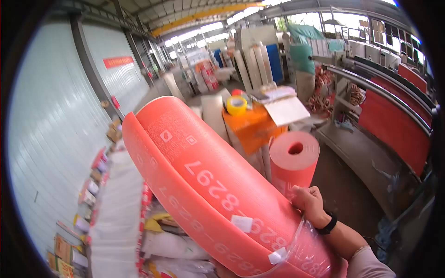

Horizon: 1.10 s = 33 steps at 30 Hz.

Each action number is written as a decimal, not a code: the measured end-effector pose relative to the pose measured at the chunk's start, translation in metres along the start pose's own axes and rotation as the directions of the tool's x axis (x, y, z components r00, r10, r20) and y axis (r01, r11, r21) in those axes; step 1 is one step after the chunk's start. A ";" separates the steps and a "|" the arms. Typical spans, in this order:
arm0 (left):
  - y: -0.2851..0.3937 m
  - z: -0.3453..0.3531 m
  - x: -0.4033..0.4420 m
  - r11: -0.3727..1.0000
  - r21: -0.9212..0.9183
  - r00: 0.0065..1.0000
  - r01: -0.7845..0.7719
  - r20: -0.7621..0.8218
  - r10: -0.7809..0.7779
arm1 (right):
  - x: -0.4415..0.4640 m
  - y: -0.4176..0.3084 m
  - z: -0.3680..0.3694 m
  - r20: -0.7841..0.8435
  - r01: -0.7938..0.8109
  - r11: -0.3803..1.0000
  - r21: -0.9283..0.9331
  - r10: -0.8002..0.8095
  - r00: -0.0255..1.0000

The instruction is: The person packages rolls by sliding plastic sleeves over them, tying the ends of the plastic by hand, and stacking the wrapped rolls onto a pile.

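Note:
A large red printed roll [218,180] lies slanted across the middle, with pale digits and a QR-like pattern on its surface. Its outer layer stands partly loose along the left side. Clear plastic film [301,243] wraps the near end, and two small white stickers show on the roll. My right hand [308,202], with a black band on the wrist, is closed at the roll's right edge, and the film stretches down from its fingers. I cannot see my left hand; the roll covers the area below. Just beyond my right hand a second red roll [295,155] stands upright.
Behind stands an orange-covered surface [250,125] with yellow tape [237,105] and a white notepad [287,111]. A machine [380,88] carrying red sheet is at right. Wrapped white rolls [116,208] and boxes line the left wall. Upright rolls [252,67] stand farther back.

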<state>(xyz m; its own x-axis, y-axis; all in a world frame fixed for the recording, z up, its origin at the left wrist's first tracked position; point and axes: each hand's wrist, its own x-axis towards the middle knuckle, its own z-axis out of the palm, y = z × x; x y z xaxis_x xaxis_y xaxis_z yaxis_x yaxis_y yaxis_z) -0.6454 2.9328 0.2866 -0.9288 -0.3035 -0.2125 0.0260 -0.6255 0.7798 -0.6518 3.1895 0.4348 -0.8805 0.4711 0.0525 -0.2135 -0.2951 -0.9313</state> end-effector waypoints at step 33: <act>0.215 0.050 0.034 0.506 0.473 0.687 -0.721 0.581 0.436 | -0.060 0.052 0.036 0.162 0.074 0.938 0.339 -0.136 0.977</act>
<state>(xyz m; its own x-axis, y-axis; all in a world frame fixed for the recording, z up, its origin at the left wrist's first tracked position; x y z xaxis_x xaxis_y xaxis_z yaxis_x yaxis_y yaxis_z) -0.6899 2.8244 0.4766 -0.8415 -0.0641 0.5364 0.5083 0.2420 0.8265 -0.6255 3.1162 0.3958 -0.9001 0.3661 0.2362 -0.4090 -0.5234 -0.7475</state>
